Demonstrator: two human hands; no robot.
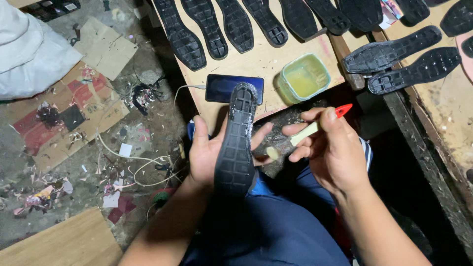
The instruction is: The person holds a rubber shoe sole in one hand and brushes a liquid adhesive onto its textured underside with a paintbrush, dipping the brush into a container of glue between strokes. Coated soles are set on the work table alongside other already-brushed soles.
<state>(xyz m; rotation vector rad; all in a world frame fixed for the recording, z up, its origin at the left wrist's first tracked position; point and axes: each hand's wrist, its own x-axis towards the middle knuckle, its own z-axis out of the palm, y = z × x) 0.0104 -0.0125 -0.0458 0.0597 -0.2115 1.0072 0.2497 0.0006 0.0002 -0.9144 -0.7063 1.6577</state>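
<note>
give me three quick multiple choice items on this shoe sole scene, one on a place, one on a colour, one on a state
1. Where does the dark flat phone lie?
A. on the wooden board
B. on the floor
C. in the tub

2. What colour is the brush's tip end?
A. blue
B. red
C. white

3. How is the black rubber shoe sole held?
A. lying on the floor
B. stacked with the row of soles
C. held up in the left hand

Answers: 1 A, it rests on the wooden board beside the square green glue tub. 2 B, red shows above the right hand. 3 C, its grip is around the sole.
</note>
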